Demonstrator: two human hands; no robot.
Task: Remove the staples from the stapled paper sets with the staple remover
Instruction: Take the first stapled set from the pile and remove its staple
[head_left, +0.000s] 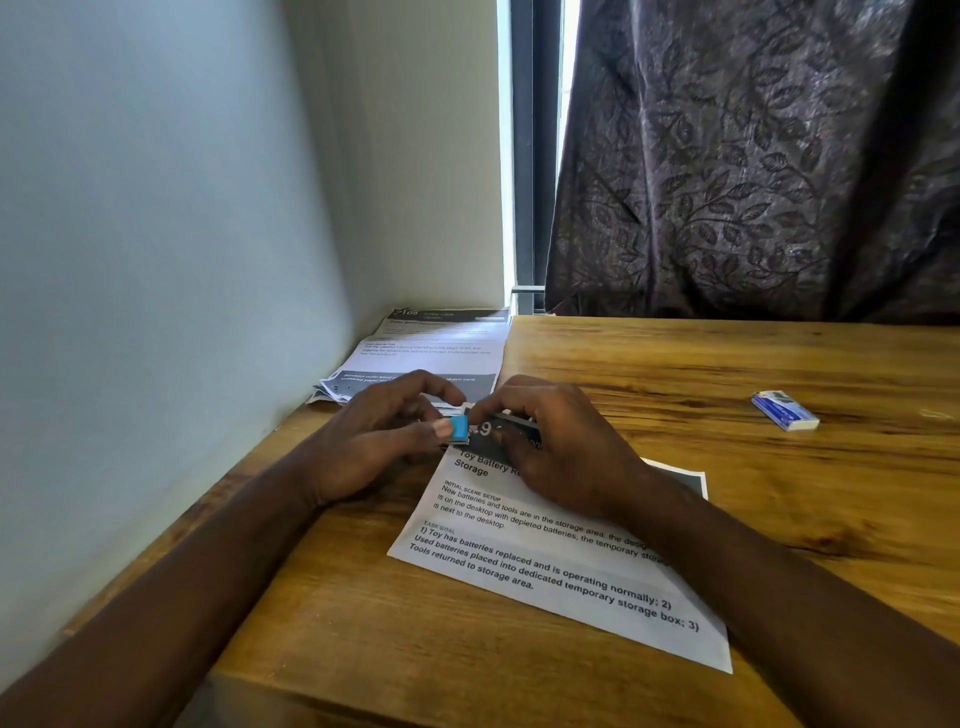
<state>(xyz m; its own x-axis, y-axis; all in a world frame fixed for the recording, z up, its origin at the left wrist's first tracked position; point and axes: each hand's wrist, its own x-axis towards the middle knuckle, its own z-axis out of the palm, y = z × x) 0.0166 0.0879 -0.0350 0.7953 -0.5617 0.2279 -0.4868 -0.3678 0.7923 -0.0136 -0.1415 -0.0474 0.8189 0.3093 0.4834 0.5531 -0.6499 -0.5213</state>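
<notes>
Wooden table (675, 364) set against a wall, dark curtain behind. Printed paper set (545, 566) lies flat, near the table's front edge. Left hand (374, 441) pinches the blue staple remover (459, 429) at the set's top left corner — right hand (550, 441) presses down on the sheet's top edge. More papers (431, 353) stacked in the far corner; small box (784, 410) well apart, right.

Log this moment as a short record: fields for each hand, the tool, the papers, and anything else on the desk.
left hand: pinching the blue staple remover
right hand: pressing down the top edge of the paper set
staple remover: at the paper set's top-left corner
paper pile: far-left corner by the wall
small box: lying at right, untouched
surface: wooden desk
</notes>
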